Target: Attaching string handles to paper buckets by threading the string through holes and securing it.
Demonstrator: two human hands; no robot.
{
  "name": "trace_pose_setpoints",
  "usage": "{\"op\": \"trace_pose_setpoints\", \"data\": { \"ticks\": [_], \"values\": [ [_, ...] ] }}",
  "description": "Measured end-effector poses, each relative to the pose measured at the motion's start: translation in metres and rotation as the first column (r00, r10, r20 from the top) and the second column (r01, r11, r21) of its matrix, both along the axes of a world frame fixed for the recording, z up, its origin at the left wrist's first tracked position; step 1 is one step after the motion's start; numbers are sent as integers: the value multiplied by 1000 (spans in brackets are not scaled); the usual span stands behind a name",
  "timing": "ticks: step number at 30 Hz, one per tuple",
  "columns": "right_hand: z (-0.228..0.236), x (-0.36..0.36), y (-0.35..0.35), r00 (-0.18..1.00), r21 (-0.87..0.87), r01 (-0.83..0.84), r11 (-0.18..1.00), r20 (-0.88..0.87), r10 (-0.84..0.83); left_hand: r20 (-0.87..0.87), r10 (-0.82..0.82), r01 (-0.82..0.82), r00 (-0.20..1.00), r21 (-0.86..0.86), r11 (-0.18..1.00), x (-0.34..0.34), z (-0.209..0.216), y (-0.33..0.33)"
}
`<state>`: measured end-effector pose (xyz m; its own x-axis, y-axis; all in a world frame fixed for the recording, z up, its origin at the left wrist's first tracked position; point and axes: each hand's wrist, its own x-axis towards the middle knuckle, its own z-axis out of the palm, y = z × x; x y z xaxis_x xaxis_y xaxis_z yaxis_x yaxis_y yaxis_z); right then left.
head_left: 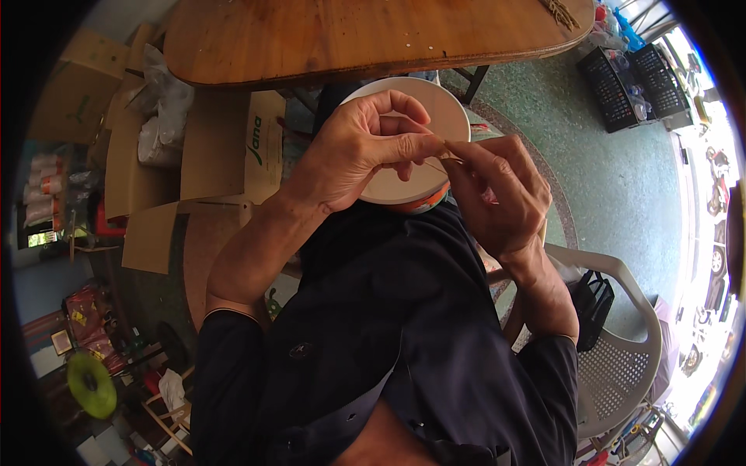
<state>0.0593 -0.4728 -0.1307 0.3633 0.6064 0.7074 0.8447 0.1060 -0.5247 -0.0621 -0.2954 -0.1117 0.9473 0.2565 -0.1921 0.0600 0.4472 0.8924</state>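
Note:
Over a round tub with a pale rim (465, 116) and an orange and green side, my two hands meet fingertip to fingertip. My left hand (377, 140) is closed in a pinch, thumb against index finger, with the other fingers curled. From the right, my right hand (501, 182) pinches at the same spot, its remaining fingers bent inward. A small, thin, light-brown strand or sliver shows between the fingertips; its kind is too small to tell. The tub sits at my lap, its surface partly hidden by the left hand.
Ahead stands a wooden table (365, 39), a bundle of dry stalks (561, 12) on its far right. Open cardboard boxes (214, 147) crowd the left. A black crate (618, 89) is on the green floor, and a grey plastic chair (622, 373) stands at the right.

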Motion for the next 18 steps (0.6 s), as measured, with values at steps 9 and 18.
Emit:
{"op": "trace_pose_setpoints", "data": {
  "ticks": [9, 18],
  "values": [
    [-1, 2, 2, 969, 75, 24, 997, 245, -42, 20, 25, -26, 999, 14, 1000, 0, -5, -4],
    [1, 2, -3, 985, -53, -26, 998, -174, 16, 39, -3, 0, 999, 59, 998, 0, -7, -4]
  ]
}}
